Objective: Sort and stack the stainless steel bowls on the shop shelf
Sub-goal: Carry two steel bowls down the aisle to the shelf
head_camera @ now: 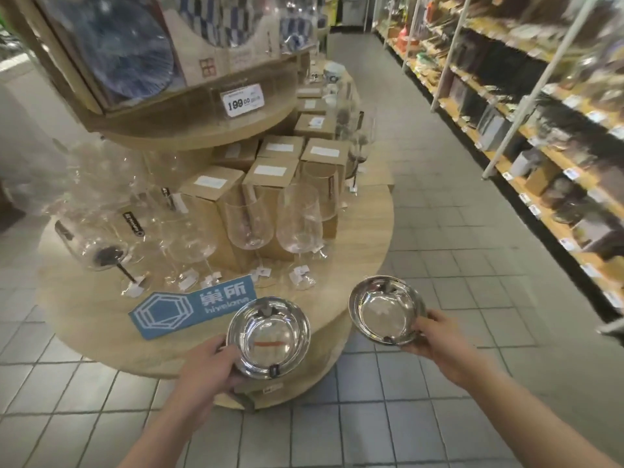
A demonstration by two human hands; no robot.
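Note:
I hold two shiny stainless steel bowls in front of me. My left hand point(211, 364) grips the left bowl point(268, 337) by its near left rim, over the front edge of a round wooden display stand point(364, 231). My right hand point(439, 339) grips the right bowl point(385, 309) by its near right rim; it is tilted toward me and hangs over the tiled floor, just off the stand's edge. Both bowls are empty, and each has a small dark tag on its near rim.
Wine glasses point(297, 217) and cardboard boxes point(209, 197) crowd the stand, with a blue sign point(192, 307) at its front. An upper tier carries blue plates and a price tag point(242, 101). A tiled aisle point(422, 130) runs ahead, past long stocked shelves point(547, 153) on the right.

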